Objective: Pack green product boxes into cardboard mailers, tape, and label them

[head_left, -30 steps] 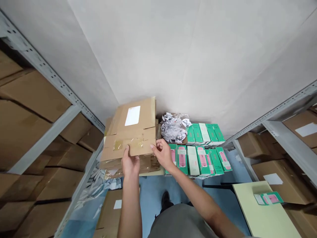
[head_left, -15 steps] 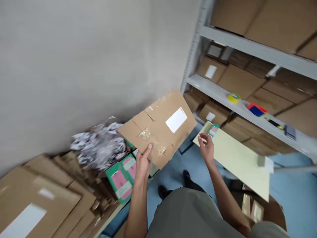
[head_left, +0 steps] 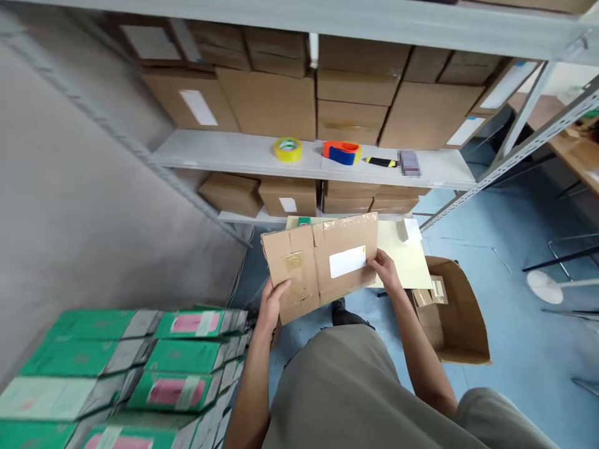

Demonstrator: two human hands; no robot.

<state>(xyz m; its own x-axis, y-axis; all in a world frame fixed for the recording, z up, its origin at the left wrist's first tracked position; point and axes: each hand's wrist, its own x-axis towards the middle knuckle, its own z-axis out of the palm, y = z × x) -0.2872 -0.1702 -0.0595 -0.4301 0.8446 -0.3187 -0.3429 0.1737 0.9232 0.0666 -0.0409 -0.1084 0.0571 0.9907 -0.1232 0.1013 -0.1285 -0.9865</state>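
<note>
A flattened cardboard box (head_left: pixel 306 265) with a white label (head_left: pixel 347 262) and strips of clear tape is held up in front of me. My left hand (head_left: pixel 271 304) grips its lower left edge, thumb on top. At the right edge, beside the label, my right hand (head_left: pixel 384 269) has its fingers closed on the cardboard. Behind and below the cardboard lies a pale yellow tabletop (head_left: pixel 407 265), partly covered by it. A small white box (head_left: pixel 410 231) stands on that tabletop, and the corner of a green box (head_left: pixel 304 221) peeks out at its far edge.
On the shelf (head_left: pixel 224 149) ahead lie a yellow tape roll (head_left: pixel 287 149), an orange and blue tape dispenser (head_left: pixel 341 152) and a yellow-black cutter (head_left: pixel 381 162). Cardboard boxes (head_left: pixel 266 100) fill the rack. Stacked green boxes (head_left: pixel 178 355) stand at left; an open carton (head_left: pixel 461 312) sits on the floor at right.
I have turned right, from the cardboard pile by the wall to the rack and yellow tabletop. The flattened box came along in my left hand; my right hand let go, then took its right edge.
</note>
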